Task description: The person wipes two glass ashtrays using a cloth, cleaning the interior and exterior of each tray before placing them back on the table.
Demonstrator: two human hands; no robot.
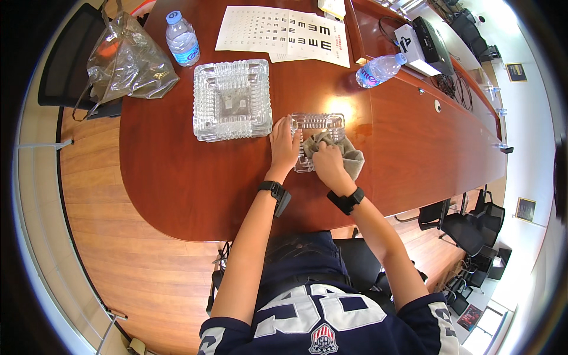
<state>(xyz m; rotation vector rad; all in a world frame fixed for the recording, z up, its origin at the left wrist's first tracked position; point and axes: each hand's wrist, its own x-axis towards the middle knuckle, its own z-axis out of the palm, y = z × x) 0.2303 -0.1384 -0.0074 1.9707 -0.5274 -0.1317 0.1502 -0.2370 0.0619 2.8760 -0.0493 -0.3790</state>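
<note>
A square clear glass ashtray (317, 120) with a ribbed rim lies on the wooden table before me. My left hand (284, 144) rests along its left side, thumb over the rim. In my right hand (328, 162) is a bunched grey-beige cloth (353, 160), pressed into the hollow of the ashtray. Part of the cloth hangs over the right rim, and the ashtray's near right corner is hidden under cloth and hand. Up and to the left stands a larger piece of ribbed square glassware (233, 100), apparently stacked ashtrays.
A water bottle (183, 40) stands at the far left by a grey plastic bag (131, 57). Another water bottle (379, 71) is at the right, near a white box (415, 51). An eye chart (284, 33) lies at the back. The rounded table edge (137, 204) curves at the left.
</note>
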